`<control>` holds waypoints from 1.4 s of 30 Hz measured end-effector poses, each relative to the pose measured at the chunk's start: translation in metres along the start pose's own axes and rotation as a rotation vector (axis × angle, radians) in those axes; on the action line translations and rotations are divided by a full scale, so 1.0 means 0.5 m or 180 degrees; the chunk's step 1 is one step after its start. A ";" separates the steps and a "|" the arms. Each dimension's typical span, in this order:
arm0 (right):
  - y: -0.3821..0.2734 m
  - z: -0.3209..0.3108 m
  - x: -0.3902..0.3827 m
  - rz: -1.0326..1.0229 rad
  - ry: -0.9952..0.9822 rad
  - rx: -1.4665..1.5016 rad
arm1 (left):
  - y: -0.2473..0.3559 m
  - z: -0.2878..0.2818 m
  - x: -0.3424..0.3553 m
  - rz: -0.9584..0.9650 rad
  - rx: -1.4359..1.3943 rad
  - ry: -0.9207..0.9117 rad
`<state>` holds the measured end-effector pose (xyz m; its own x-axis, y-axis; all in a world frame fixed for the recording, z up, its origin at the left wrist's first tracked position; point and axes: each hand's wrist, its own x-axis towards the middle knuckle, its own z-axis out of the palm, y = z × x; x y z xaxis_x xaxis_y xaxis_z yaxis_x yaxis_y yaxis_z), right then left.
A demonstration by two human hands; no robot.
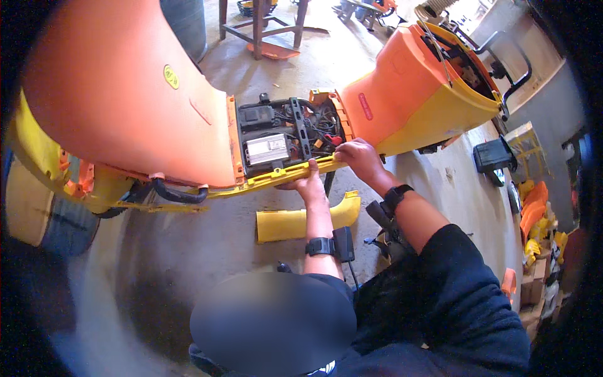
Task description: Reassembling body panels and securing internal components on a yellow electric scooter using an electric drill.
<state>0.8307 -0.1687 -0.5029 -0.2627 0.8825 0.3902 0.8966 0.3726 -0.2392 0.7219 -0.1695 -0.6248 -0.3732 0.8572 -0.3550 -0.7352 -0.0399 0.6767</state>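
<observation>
A scooter with an orange and yellow body [135, 94] spans the view from left to right. Its floor section lies uncovered, showing a silver finned box [267, 149], a black box [256, 116] and tangled wires [323, 122] with a red connector. A long yellow side trim [267, 179] runs along the near edge of this opening. My left hand [306, 183] grips the trim, thumb on top and fingers underneath. Just to its right, my right hand [363, 160] is closed, fingertips pinching the trim's edge near the orange seat body; the exact contact is partly hidden.
A loose yellow curved panel [282, 226] lies on the floor below my left arm. Black bent tubing [179, 193] juts out at the scooter's near left. A wooden stool [257, 28] stands behind. Orange and yellow parts [534, 207] are piled at the right beside cardboard.
</observation>
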 end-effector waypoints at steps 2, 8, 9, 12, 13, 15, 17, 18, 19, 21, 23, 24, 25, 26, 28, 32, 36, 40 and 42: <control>-0.015 0.005 0.004 0.0758 0.0160 0.1211 | 0.014 -0.001 0.006 0.0035 -0.0108 0.0132; 0.028 -0.019 0.000 -0.0007 -0.0138 0.0287 | 0.043 0.044 -0.033 -0.0150 -0.0235 -0.0027; 0.013 -0.015 0.010 0.0066 -0.0191 0.0302 | 0.034 0.023 -0.010 -0.0152 -0.0131 -0.0075; 0.016 -0.001 0.010 0.0394 -0.0128 0.0302 | 0.009 0.018 0.004 -0.0090 0.0018 -0.0164; 0.011 0.004 0.010 0.0346 -0.0095 0.0188 | 0.008 0.007 0.013 -0.0270 0.0105 -0.0203; 0.017 0.018 0.006 0.0242 0.0112 0.0043 | -0.014 0.006 0.016 -0.0192 0.0187 -0.0140; 0.019 0.000 0.007 0.0413 0.0000 0.0131 | -0.024 0.009 0.023 0.0018 0.0122 -0.0087; 0.022 -0.005 0.006 0.0598 -0.0164 0.0201 | -0.034 0.008 0.021 0.0061 0.0227 -0.0049; 0.010 -0.005 0.007 0.0689 -0.0305 0.0081 | -0.030 0.006 0.020 0.0103 0.0165 0.0026; 0.015 -0.004 0.003 0.0790 -0.0247 0.0394 | -0.017 0.014 0.006 -0.0126 0.0212 0.0028; 0.046 -0.014 -0.025 0.0813 -0.0150 0.0502 | 0.004 0.039 -0.036 -0.0232 0.0126 -0.0087; 0.049 -0.016 -0.028 0.0824 -0.0156 0.0499 | 0.017 0.045 -0.045 -0.0257 0.0047 -0.0200; 0.027 -0.007 -0.010 0.0714 -0.0159 0.0476 | 0.018 0.027 -0.015 -0.0156 0.0029 -0.0268; 0.006 0.000 0.006 0.0609 -0.0158 0.0448 | 0.017 0.007 0.009 -0.0096 0.0036 -0.0261; 0.008 0.007 0.007 0.0733 -0.0183 0.0229 | 0.016 0.012 0.011 -0.0198 0.0075 -0.0235; -0.022 0.017 0.030 0.0653 -0.0101 -0.0003 | 0.001 -0.024 0.044 0.0080 0.0531 -0.0157; 0.035 0.009 0.001 0.0870 -0.0229 0.0333 | 0.035 -0.019 0.006 -0.0056 -0.0183 0.0192; 0.044 0.000 0.005 0.0906 -0.0472 0.0832 | 0.104 -0.046 -0.007 -0.0520 -0.0617 -0.0036; 0.043 -0.006 0.007 0.0820 -0.0468 0.0694 | 0.116 -0.051 -0.015 -0.0367 -0.0672 -0.0093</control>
<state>0.8500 -0.1586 -0.5040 -0.1007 0.9813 0.1642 0.8471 0.1711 -0.5031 0.6674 -0.1913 -0.5992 -0.2658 0.8766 -0.4012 -0.8751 -0.0448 0.4819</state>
